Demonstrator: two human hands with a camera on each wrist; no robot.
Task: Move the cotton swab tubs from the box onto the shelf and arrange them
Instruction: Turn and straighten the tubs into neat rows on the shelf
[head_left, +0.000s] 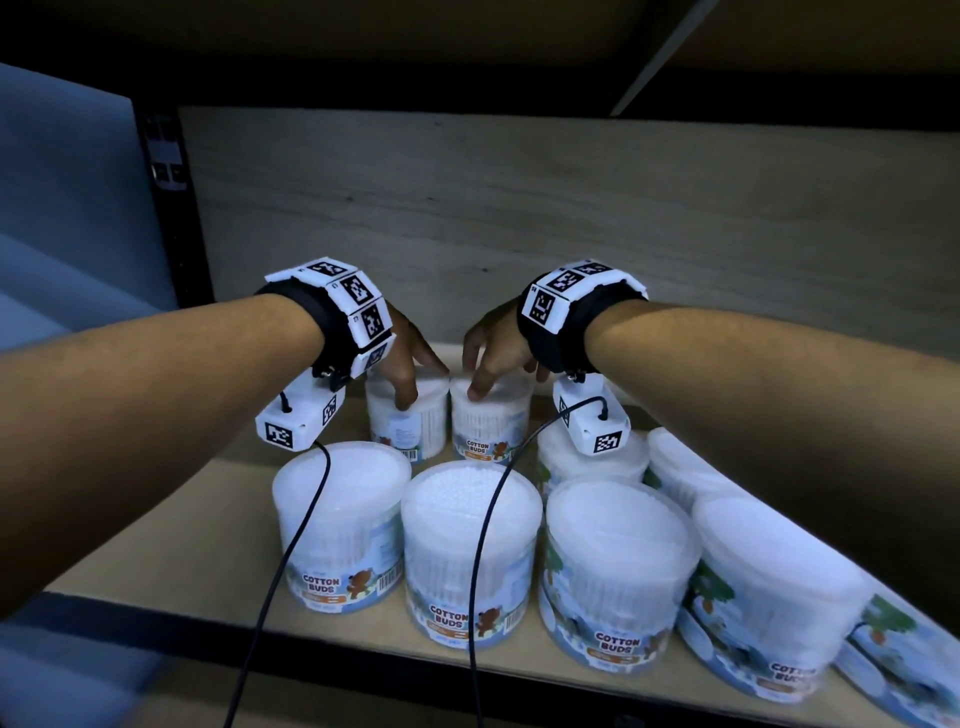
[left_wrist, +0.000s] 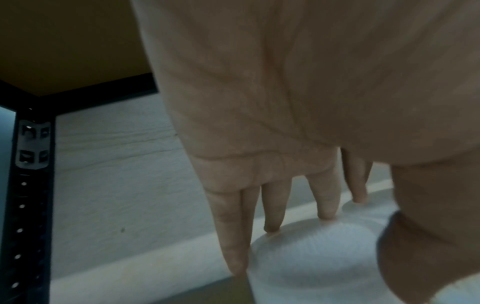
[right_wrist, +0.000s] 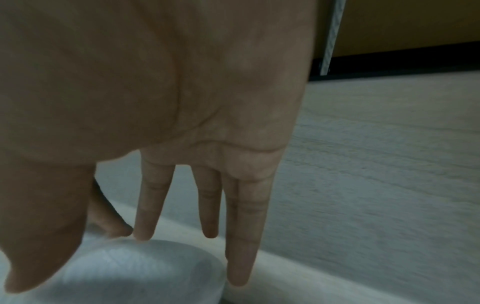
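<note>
Two clear cotton swab tubs stand side by side at the back of the shelf (head_left: 171, 551). My left hand (head_left: 418, 382) grips the left tub (head_left: 410, 431) from above, thumb on the near rim and fingers over the far rim. My right hand (head_left: 498, 376) holds the right tub (head_left: 491, 428) the same way. In the left wrist view the fingertips (left_wrist: 326, 215) touch the far edge of the lid (left_wrist: 311, 259). In the right wrist view the fingers (right_wrist: 142, 232) reach over the lid (right_wrist: 130, 269). The box is out of view.
Several more cotton swab tubs (head_left: 470, 551) fill the front row and right side of the shelf. A black upright post (head_left: 166, 208) bounds the shelf at the left. A pale wood-grain back panel (head_left: 571, 234) stands just behind the hands, and another shelf board is overhead.
</note>
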